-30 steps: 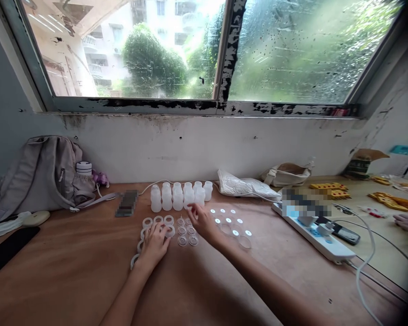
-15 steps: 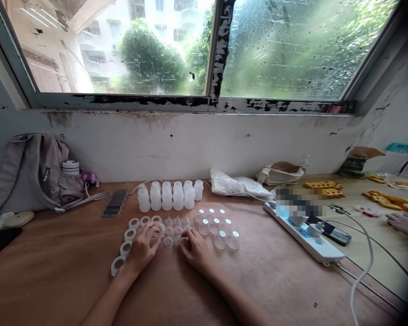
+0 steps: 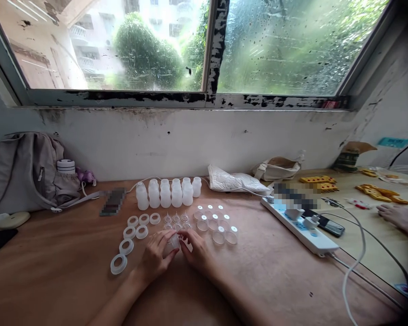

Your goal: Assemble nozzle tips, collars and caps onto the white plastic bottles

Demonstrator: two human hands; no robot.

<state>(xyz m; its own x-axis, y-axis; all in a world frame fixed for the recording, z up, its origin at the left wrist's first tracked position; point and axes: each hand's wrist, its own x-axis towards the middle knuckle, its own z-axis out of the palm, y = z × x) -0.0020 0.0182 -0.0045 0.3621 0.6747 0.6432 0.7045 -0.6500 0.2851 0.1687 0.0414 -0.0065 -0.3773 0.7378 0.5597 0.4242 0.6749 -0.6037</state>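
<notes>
My left hand [image 3: 157, 251] is closed on a translucent ring [image 3: 172, 244], tilted up above the table. Fingers of my right hand [image 3: 196, 250] pinch a small clear piece at the ring's right side, partly hidden by the fingertips. Several translucent rings [image 3: 126, 246] lie to the left of my hands. Small clear nipple-shaped pieces [image 3: 176, 218] stand in rows just beyond them. To the right are several clear round covers [image 3: 218, 237] with white dots. A group of frosted bottles [image 3: 165, 194] stands at the back.
A white power strip [image 3: 302, 231] with plugs and cables lies on the right, beside a phone [image 3: 329, 225]. Farther right are yellow parts [image 3: 381, 194] and another person's hand [image 3: 396, 215]. A grey backpack [image 3: 27, 172] and a pixelated dark object [image 3: 113, 202] are on the left.
My left hand has moved right with a ring from the left group. My right hand has lifted a clear piece up to it. The view has shifted slightly.
</notes>
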